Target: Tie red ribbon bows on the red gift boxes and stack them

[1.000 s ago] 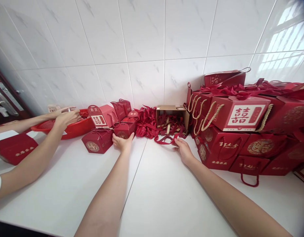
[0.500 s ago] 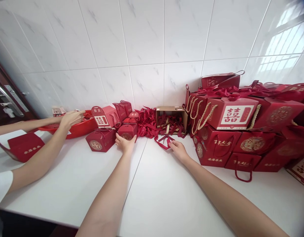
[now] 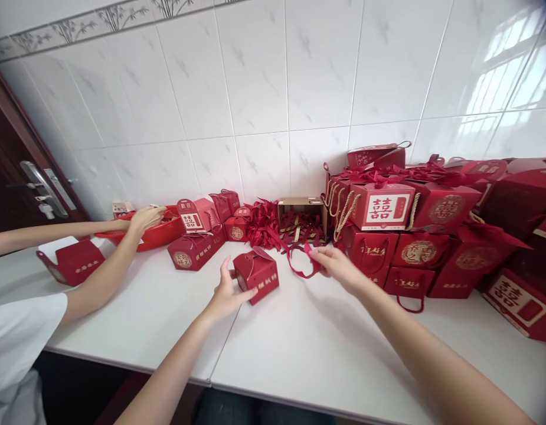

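Boxes are counted first: one red box [image 3: 261, 282] is held near the centre of the frame. At least five are seen in the box group [image 3: 197, 251] left of centre, and one open box [image 3: 89, 264] is noted at the left. At least nine are seen in the box stack [image 3: 383, 208] at the right; the full count is hidden by overlap. One ribbon [image 3: 316, 265] is handled; those in the ribbon heap [image 3: 262, 221] and in the single carton [image 3: 301, 202] behind cannot be counted.

The red box is small and straight-sided, its top flaps folded in and its front marked with gold characters, partly covered by the thumb. It is turned slightly aslant; whether the white table [image 3: 157, 310] is touched by its base cannot be told.

The red box is gripped by the left hand [image 3: 228, 293], thumb across the front, fingers parted from it around the left side; some fingertips are hidden. The ribbon, crimson and curved into a loop, is pinched between thumb and forefinger of the right hand [image 3: 333, 264], just right of centre. At upper left of the group, a red basket [image 3: 155, 239] is reached into by a co-worker's hand [image 3: 145, 218].
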{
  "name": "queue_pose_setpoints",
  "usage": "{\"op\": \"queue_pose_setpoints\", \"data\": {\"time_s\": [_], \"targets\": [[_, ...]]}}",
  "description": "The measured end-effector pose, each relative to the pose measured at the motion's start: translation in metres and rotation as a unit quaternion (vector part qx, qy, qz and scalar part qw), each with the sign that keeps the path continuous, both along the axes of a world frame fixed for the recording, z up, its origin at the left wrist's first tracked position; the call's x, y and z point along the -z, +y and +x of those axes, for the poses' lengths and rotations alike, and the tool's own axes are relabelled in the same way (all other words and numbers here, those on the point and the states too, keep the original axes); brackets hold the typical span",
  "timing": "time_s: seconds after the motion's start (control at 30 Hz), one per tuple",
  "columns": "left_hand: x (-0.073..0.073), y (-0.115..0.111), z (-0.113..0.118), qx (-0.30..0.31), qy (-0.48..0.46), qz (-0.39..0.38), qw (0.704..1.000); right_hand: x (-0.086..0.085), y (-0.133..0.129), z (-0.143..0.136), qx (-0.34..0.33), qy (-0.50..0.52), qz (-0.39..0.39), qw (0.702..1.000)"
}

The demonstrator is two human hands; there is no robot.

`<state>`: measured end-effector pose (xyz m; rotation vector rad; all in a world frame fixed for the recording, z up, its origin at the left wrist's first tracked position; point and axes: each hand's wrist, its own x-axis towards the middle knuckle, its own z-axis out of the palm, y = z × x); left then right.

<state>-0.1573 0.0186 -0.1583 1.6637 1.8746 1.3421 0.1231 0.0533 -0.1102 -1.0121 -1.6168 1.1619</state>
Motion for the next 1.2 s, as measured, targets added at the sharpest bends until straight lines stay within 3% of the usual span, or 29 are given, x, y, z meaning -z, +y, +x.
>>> {"op": "queue_pose_setpoints", "data": {"time_s": [0.07,0.13,0.2,0.27,0.37,0.47,0.63,0.77,1.03,1.2], "targets": [[-0.007,-0.025,0.009,0.156,-0.023,-0.062,0.986,-0.038,-0.015,0.020,-0.033,0.001,-0.003,0.999],[-0.017,-0.045,0.020,0.244,-0.015,-0.097,0.965,-0.070,-0.032,0.034,-0.074,-0.026,0.002,0.997],[-0.033,-0.062,0.031,0.280,0.031,-0.111,0.953,-0.092,-0.051,0.039,-0.067,-0.104,0.030,0.992],[-0.053,-0.075,0.039,0.288,0.098,-0.113,0.946,-0.102,-0.067,0.039,-0.036,-0.194,0.078,0.977],[-0.084,-0.092,0.048,0.284,0.192,-0.116,0.932,-0.100,-0.078,0.036,-0.057,-0.266,0.102,0.957],[-0.098,-0.096,0.057,0.242,0.228,-0.081,0.940,-0.092,-0.071,0.033,-0.140,-0.294,0.050,0.944],[-0.082,-0.078,0.073,0.160,0.245,-0.029,0.956,-0.076,-0.045,0.027,-0.194,-0.326,-0.014,0.925],[-0.068,-0.067,0.079,0.191,0.260,-0.056,0.945,-0.066,-0.031,0.021,-0.201,-0.327,-0.043,0.922],[-0.067,-0.071,0.079,0.222,0.260,-0.091,0.935,-0.060,-0.024,0.012,-0.264,-0.321,-0.069,0.907],[-0.065,-0.074,0.083,0.234,0.248,-0.094,0.936,-0.053,-0.021,0.012,-0.196,-0.305,-0.072,0.929]]}}
